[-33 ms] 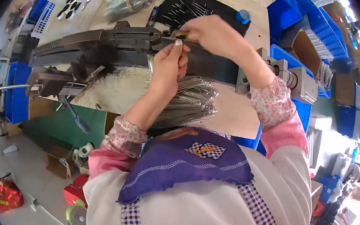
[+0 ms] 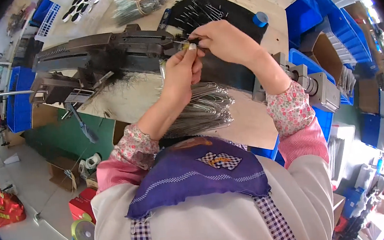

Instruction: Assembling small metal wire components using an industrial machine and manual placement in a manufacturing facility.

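Head cam shows sm. dark bit (image 2: 194, 41) pinched in R hand (image 2: 219, 39).

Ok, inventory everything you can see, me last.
Metal fixture: one, dark grey, along bench
Wire bundles: two, silver, below and above fixture
Mat: one, black, upper bench
Metal pieces: many, silver, on mat
Discs: several, black and white, upper left
Tape roll: one, blue, by mat's right edge
Bins: several, blue, left and right
Cardboard boxes: several, brown, both sides
Bag: one, red, floor, left
Apron: one, purple, on chest
Left grip: one, bare, pinched at fixture's right end
Right grip: one, bare, pinched beside left
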The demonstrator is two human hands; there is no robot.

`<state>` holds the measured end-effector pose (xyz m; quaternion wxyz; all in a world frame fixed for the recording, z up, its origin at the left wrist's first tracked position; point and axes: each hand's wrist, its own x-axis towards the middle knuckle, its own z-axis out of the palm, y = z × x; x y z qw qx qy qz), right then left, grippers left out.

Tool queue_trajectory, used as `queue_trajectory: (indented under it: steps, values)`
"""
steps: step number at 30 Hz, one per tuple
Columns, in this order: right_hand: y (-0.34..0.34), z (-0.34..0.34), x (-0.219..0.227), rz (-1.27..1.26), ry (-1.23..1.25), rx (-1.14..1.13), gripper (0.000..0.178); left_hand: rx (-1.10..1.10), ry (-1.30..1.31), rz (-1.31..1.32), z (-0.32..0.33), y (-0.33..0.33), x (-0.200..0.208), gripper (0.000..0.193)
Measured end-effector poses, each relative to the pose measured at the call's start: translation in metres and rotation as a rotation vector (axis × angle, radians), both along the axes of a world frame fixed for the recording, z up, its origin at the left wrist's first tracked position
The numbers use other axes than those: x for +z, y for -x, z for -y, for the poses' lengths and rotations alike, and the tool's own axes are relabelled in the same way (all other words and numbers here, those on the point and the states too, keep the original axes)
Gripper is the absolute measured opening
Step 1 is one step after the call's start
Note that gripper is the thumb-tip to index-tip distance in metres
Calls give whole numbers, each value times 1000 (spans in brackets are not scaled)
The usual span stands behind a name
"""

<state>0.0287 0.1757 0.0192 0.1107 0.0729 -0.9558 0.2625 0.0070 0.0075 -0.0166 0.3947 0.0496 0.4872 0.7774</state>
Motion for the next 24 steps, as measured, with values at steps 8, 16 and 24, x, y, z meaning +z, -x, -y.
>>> queue_trajectory:
  steps: [8, 16, 24]
  values:
    - [-14, -4, 16, 283, 534, -142, 24, 44, -45, 31, -4, -2, -3, 24]
    - [-8, 2, 6, 327, 474, -101, 21, 75, -117, 113, -3, -4, -10, 23]
    - [-8, -12, 19, 521, 716, -81, 23, 70, -125, 124, 0, -3, -7, 26]
